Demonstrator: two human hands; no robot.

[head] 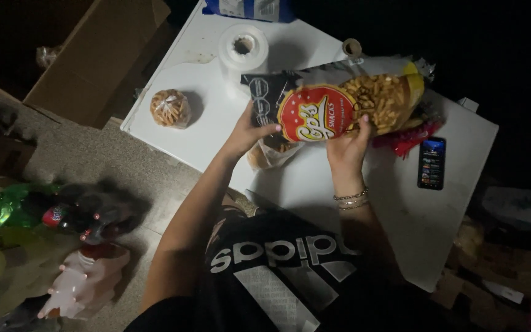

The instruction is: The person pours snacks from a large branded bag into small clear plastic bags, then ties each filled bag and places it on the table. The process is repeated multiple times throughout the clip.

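A large snack bag [339,101], black, red and yellow with a clear window showing stick-shaped snacks, lies tilted over the white table [425,209]. My left hand [250,130] grips its left end. My right hand [348,144], with bracelets on the wrist, holds its lower edge near the middle. A smaller clear bag of snacks [271,154] lies under the big bag by my left hand.
A small tied bag of snacks [170,108] and a white tape roll [243,46] sit on the table's left part. A lit phone [431,162] lies at right beside a red wrapper [410,138]. A cardboard box [93,55] and several drink bottles [62,215] are on the floor at left.
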